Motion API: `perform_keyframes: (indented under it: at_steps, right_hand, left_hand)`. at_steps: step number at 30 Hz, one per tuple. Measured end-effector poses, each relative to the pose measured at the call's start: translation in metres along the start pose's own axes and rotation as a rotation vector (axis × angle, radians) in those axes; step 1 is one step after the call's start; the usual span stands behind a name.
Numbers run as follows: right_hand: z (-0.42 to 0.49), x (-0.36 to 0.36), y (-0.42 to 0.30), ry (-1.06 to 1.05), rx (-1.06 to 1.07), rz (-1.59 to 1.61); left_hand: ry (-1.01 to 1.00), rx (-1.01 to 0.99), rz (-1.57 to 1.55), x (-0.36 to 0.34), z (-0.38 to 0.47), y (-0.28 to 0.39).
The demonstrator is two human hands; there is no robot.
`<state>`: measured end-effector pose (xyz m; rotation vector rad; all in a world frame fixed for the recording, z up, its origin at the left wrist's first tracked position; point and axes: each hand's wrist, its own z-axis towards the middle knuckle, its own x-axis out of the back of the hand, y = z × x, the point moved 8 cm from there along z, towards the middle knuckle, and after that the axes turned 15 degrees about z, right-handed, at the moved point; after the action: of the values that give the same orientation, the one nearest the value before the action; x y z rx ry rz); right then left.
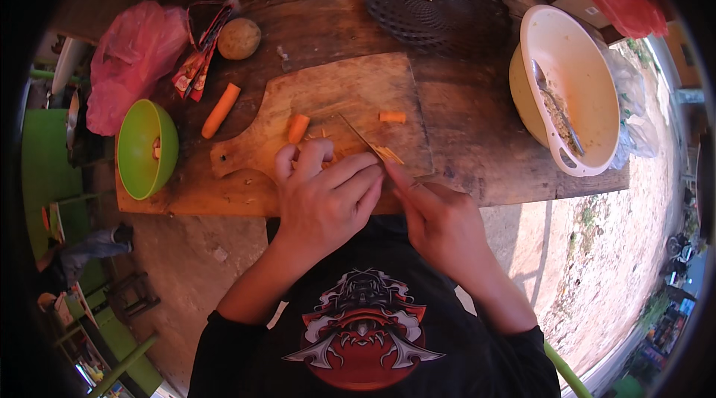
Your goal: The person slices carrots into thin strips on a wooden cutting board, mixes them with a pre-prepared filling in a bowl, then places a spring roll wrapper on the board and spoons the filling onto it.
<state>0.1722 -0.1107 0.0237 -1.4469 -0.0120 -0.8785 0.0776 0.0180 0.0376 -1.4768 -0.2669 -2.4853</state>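
My right hand (439,210) is closed on a knife (358,134), its handle hidden in the fist and its thin blade pointing up and left over a wooden cutting board (347,82). Thin carrot strips (389,154) lie beside the blade. My left hand (330,191) rests on the board's near edge with bent fingers, the tips by the blade; whether it presses on carrot beneath is hidden. One short carrot piece (298,128) lies above the left fingers, another carrot piece (392,117) to the right of the blade. A longer carrot (221,110) lies on the table, left of the board.
Left on the wooden table (470,146) are a green bowl (130,146), a pink plastic bag (134,62) and a round brownish vegetable or fruit (239,39). A black woven tray (386,1) holds a folded wrapper. At right, a large cream basin (601,96) contains food and a spoon.
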Motion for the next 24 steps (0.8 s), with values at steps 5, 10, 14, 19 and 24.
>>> perform_keyframes:
  at_steps: [5,10,14,19,24]
  right_hand:
    - [-0.005,0.0,0.0,-0.009,-0.074,-0.028]
    - [-0.011,0.0,0.003,-0.03,-0.097,-0.018]
    - [-0.012,0.0,0.003,-0.049,-0.119,-0.017]
    - [-0.009,-0.002,0.002,-0.053,-0.117,-0.009]
    - [0.007,-0.007,0.004,-0.02,-0.063,0.029]
  left_hand:
    - [0.007,0.018,-0.011,-0.001,-0.002,-0.001]
    - [0.013,0.012,-0.009,-0.002,-0.003,-0.002]
    - [0.006,0.015,-0.018,-0.002,-0.002,-0.001]
    - [-0.003,0.016,-0.032,-0.001,-0.001,-0.001]
    - [-0.006,0.01,-0.026,-0.001,0.0,-0.002]
